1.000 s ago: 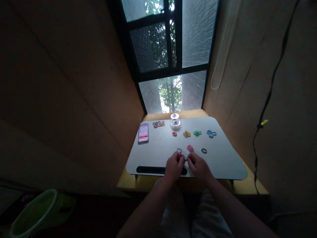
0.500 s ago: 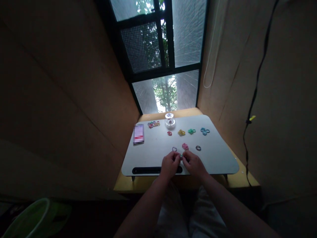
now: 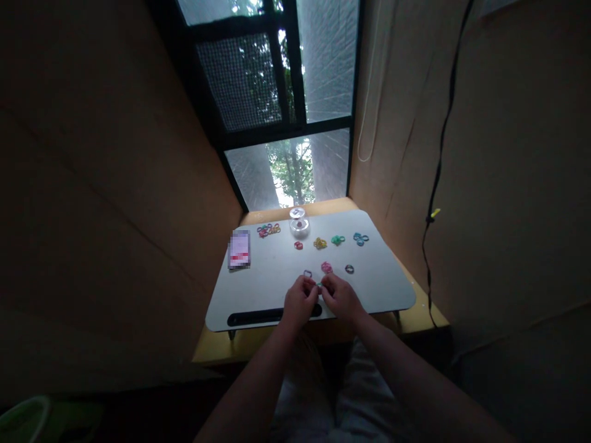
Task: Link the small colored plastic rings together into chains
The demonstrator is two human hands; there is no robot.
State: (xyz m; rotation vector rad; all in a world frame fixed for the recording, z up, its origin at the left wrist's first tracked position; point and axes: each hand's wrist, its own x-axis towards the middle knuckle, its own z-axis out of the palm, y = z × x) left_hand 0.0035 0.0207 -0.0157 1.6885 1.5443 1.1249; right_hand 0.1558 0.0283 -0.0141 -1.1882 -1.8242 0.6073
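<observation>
My left hand and my right hand meet over the near part of the white lap table. Between their pinched fingertips is a small green hair tie; the fingers cover most of it. Just beyond the left fingertips lies a purplish hair tie. A pink bunch of hair ties sits past the right fingers, with a dark one to its right. Farther back are red, yellow, green and blue groups.
A mixed heap of hair ties lies at the back left, beside a clear round container. A blurred-out phone-like object rests at the left edge. A black slot strip runs along the front. A cable hangs at right.
The view has shifted, so the table and hands appear farther left. Both hands stay together at the green hair tie, and the groups on the table keep their places.
</observation>
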